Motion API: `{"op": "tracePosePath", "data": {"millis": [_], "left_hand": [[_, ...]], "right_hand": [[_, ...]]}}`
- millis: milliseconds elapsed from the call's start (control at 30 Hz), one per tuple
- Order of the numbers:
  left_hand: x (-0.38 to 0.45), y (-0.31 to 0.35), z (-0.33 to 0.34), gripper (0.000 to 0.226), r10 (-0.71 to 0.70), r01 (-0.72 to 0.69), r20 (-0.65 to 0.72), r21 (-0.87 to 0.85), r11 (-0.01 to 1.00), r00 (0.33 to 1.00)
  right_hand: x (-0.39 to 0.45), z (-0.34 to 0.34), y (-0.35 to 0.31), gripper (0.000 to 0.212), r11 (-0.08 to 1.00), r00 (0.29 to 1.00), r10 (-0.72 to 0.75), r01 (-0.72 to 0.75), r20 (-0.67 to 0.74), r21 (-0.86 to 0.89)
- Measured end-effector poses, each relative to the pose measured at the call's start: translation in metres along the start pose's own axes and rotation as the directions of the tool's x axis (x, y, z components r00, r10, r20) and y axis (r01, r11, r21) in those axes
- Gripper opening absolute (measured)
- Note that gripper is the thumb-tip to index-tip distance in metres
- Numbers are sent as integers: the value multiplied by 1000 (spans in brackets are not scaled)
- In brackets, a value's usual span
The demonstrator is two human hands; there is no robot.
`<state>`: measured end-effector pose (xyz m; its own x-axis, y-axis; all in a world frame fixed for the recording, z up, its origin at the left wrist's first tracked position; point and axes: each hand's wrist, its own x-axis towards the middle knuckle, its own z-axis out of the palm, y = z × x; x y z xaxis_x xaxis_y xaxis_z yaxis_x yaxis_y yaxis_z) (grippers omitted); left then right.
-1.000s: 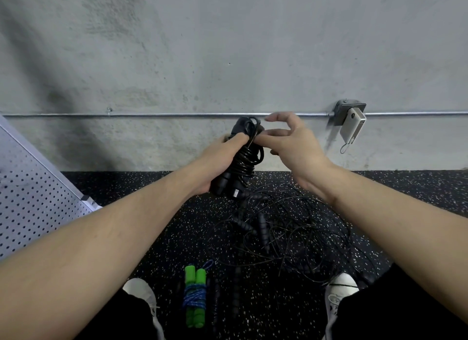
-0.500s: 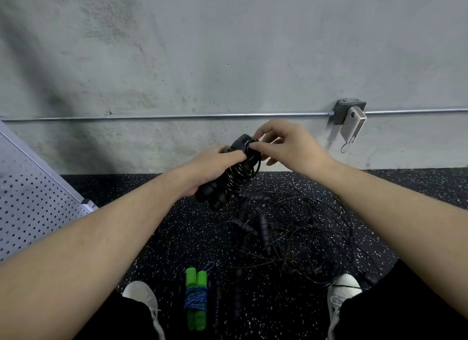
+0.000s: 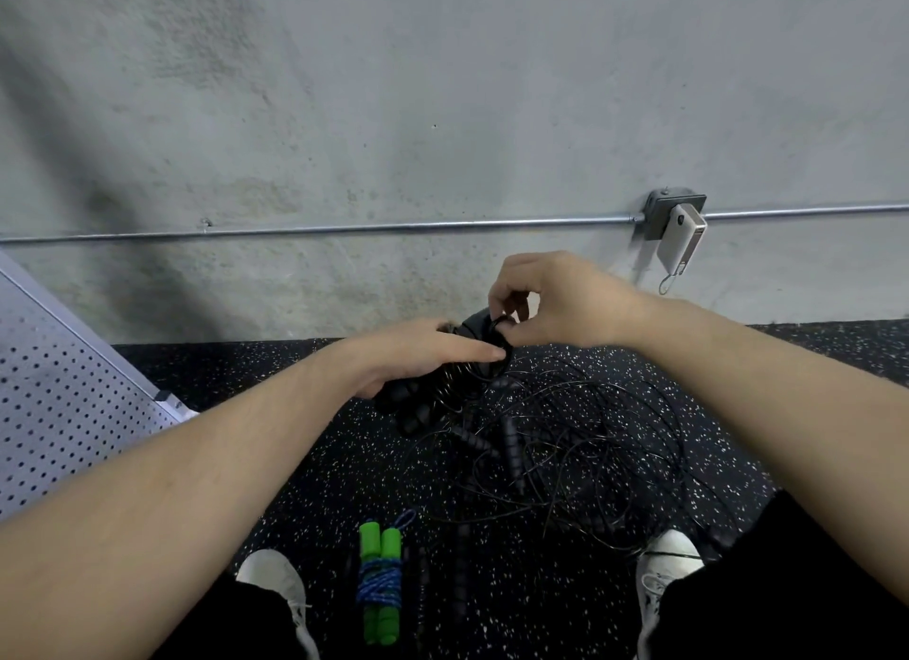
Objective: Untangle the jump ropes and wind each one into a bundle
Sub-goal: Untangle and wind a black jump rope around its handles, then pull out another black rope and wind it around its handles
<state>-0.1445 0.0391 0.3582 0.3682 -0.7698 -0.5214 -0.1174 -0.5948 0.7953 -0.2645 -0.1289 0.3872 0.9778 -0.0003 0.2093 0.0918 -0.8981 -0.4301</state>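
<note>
A black jump rope bundle (image 3: 433, 403), handles side by side with cord coiled round them, is held in the air above the floor. My left hand (image 3: 418, 354) grips it from above, thumb laid along the coils. My right hand (image 3: 551, 305) pinches a loop of the black cord at the bundle's upper end. Below lies a loose tangle of black jump ropes (image 3: 565, 448) with ribbed handles. A wound green-handled jump rope (image 3: 378, 581) with blue cord lies between my feet.
The floor is black speckled rubber (image 3: 295, 443). My two white shoes (image 3: 270, 576) stand at either side of the ropes. A concrete wall with a metal conduit (image 3: 344, 229) and an outlet box holding a white power bank (image 3: 681, 239) is ahead. A perforated metal panel (image 3: 64, 389) slants at left.
The bundle has come down and tilted from upright to slanting. My right hand went from spread fingers to pinching the cord loop at the bundle's top.
</note>
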Motion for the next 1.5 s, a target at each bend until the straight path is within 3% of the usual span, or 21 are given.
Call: {"op": "tracePosePath", "data": {"millis": [133, 267, 367, 467, 533, 600, 667, 733, 867, 1100, 1167, 1233, 1367, 1500], "left_hand": [[8, -5, -2, 61, -3, 6, -51, 54, 999, 999], [8, -3, 0, 41, -1, 2, -37, 36, 999, 999], [9, -3, 1, 39, -6, 4, -20, -58, 998, 1000], [9, -3, -2, 33, -8, 5, -21, -110, 994, 1000], [10, -5, -7, 35, -31, 25, -51, -117, 993, 998], [10, -8, -11, 37, -70, 65, -60, -88, 994, 996], [12, -13, -11, 38, -88, 85, -54, -56, 995, 995], [14, -17, -8, 38, -42, 40, -83, -31, 999, 996], [14, -18, -3, 33, 31, -38, -71, -96, 995, 997], [21, -29, -8, 55, -42, 15, -146, -183, 983, 988], [24, -30, -6, 60, 11, -39, -174, -159, 986, 985], [26, -30, -4, 66, 65, -86, -165, -126, 988, 984], [21, -36, 2, 39, 58, -82, -177, -136, 987, 983], [15, -47, 2, 20, -3, -22, -227, -108, 994, 974]], "right_hand": [[3, 7, 3, 12, 997, 999, -37, 35, -23, -71], [7, 10, 8, 16, 984, 984, 132, -115, -121, 137], [11, 12, 11, 20, 915, 932, 319, -255, -174, 312], [16, 14, 9, 16, 854, 889, 417, -312, -191, 416], [16, 14, 6, 15, 835, 866, 438, -293, -240, 466], [14, 15, 2, 19, 873, 894, 376, -253, -245, 418], [13, 19, 0, 21, 881, 905, 371, -272, -207, 387], [15, 20, 7, 14, 819, 865, 469, -349, -180, 455], [18, 16, 17, 6, 525, 743, 669, -436, -37, 731], [20, 30, 14, 7, 558, 765, 639, -388, -82, 734], [20, 33, 19, 6, 484, 724, 686, -381, -71, 788], [19, 32, 25, 14, 343, 668, 744, -373, -7, 862], [13, 34, 29, 22, 121, 656, 719, -443, 230, 889], [10, 48, 28, 27, 101, 665, 675, -513, 320, 853]]}}
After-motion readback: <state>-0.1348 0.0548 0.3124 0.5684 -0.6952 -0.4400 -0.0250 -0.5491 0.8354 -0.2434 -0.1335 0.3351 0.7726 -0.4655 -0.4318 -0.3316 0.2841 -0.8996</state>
